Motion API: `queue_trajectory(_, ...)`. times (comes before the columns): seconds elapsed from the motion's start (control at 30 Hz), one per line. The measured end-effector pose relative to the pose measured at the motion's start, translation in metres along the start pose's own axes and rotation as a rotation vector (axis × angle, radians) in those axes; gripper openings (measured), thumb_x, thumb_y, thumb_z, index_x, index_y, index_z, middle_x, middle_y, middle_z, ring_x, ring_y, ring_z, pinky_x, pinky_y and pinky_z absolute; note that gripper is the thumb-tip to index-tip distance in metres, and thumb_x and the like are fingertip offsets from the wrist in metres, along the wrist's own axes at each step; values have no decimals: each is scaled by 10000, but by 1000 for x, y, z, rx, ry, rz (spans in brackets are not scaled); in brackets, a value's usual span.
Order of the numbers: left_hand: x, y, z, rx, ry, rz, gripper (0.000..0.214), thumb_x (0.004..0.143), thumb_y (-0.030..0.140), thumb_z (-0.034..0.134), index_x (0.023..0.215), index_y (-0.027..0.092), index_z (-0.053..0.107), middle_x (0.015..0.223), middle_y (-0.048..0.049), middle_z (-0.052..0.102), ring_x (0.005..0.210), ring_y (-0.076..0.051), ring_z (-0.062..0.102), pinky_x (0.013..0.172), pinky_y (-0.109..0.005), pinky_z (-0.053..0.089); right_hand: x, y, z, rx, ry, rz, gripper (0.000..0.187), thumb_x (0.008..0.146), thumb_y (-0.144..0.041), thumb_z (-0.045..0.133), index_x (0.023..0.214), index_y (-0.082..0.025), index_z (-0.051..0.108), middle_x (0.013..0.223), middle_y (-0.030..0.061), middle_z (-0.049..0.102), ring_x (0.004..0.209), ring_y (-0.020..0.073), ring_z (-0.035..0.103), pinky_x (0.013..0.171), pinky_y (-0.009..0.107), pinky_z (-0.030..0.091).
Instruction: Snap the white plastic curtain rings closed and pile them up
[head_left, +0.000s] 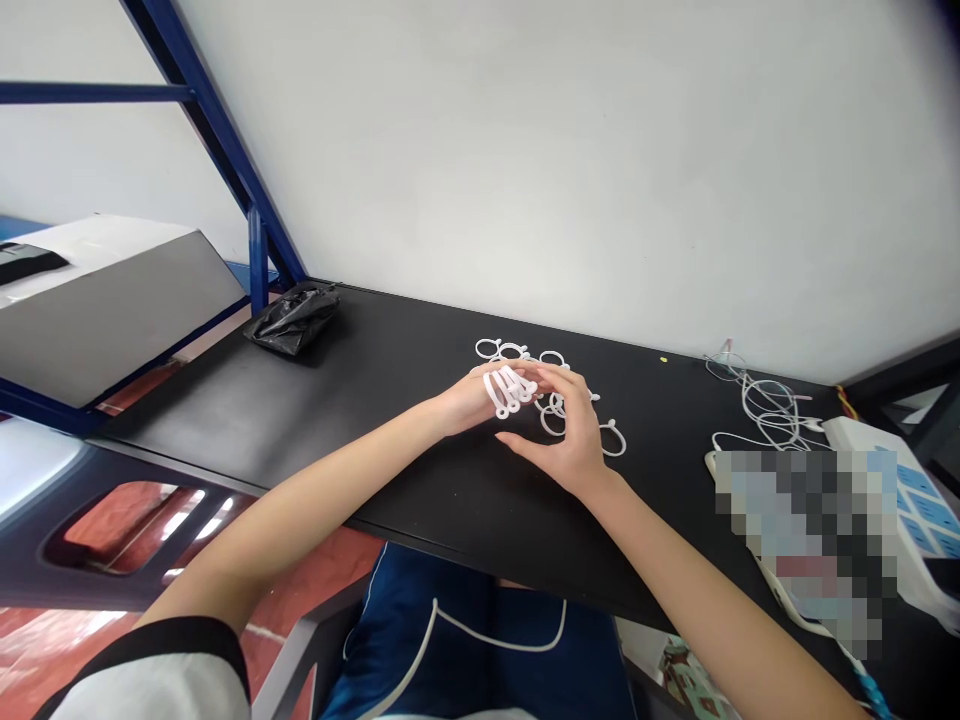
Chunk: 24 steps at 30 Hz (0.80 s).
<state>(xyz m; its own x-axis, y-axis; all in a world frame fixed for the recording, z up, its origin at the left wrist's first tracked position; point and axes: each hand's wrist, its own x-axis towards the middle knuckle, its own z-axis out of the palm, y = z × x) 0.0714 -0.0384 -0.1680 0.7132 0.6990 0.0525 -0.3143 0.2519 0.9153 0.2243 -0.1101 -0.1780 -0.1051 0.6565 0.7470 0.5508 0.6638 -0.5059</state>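
Observation:
Several white plastic rings (496,395), each with a small eyelet, encircle my left hand (469,402). They look like curtain rings. The fingers of that hand stretch to the right and are partly hidden behind my right hand (574,425). My right hand arches over the left fingertips, its fingers bent at or near them and its thumb spread well apart. I cannot tell whether a ring is between its fingers. More white rings (613,438) lie loose on the black table (420,490), behind and beside both hands.
A crumpled black plastic bag (294,318) lies at the table's far left. On the right are a tangled white cable (772,405), a blurred-out phone-like object (810,540) and a white power strip (919,500). A blue metal frame (217,130) rises at the left; a white wall stands behind.

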Motion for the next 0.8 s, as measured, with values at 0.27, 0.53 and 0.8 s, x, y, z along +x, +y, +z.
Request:
queue_trajectory(0.27,-2,-10,11,-184,-35,-139,211,707,264,752,859,147,665,803,-29,675,789,-138,639,826,-296,500,-4,-3,2,59,37,120,327,764,-225,742,1067,-249,622,986,61,722,748,208,678,646,373,578)
queue_trajectory(0.53,-2,-15,12,-160,-26,-215,227,786,290,694,937,120,697,801,-75,700,756,-169,655,724,-277,496,-5,-16,7,376,-114,363,244,792,-288,726,978,-220,584,1050,82,734,722,194,734,586,312,620)
queue_trajectory(0.8,-4,-16,14,-107,-18,-210,267,817,334,649,982,128,687,873,-93,709,776,-162,653,743,-272,497,-2,-19,8,425,-138,418,264,715,-246,780,932,-222,629,922,42,734,708,188,711,571,304,602)
